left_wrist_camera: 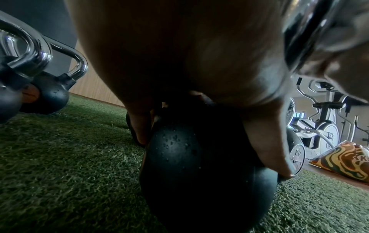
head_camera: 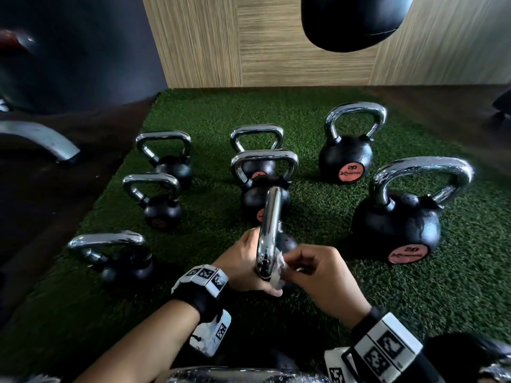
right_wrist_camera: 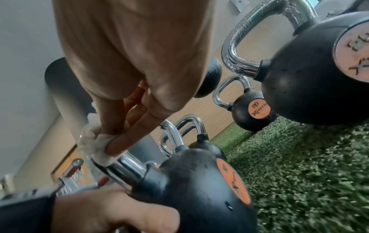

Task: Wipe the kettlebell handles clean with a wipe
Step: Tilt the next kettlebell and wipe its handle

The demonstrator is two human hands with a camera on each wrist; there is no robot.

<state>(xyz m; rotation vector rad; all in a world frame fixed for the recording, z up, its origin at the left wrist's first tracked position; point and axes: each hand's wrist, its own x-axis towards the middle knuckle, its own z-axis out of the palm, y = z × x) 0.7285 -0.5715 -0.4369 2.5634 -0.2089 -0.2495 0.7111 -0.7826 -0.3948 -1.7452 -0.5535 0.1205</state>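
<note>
The right hand [head_camera: 318,272] pinches a crumpled white wipe [head_camera: 277,272] between thumb and fingertips and presses it on the chrome handle [head_camera: 269,230] of the nearest kettlebell [right_wrist_camera: 191,186]. In the right wrist view the wipe [right_wrist_camera: 95,143] sits bunched against the handle's side leg [right_wrist_camera: 123,167], just above where the leg enters the black ball, with the fingers [right_wrist_camera: 127,138] lying over it. The wipe is at the fingertips, not in the palm.

The left hand [head_camera: 243,261] is on the other side of the same handle, its thumb reaching under to the wipe's lower edge. In the left wrist view its fingers [left_wrist_camera: 139,124] lie down on the wet ball [left_wrist_camera: 191,165] beside the handle base; whether they curl round the leg I cannot tell.

This kettlebell stands on green turf [head_camera: 318,211], its handle edge-on to the head camera. 7 more kettlebells stand around it: 3 to the left, 2 straight behind, and 2 marked 20 to the right, the nearer one [head_camera: 398,217] large, its handle beaded with droplets. A wood-panel wall [head_camera: 276,51] stands behind the turf and a black bag [head_camera: 354,20] hangs above.
</note>
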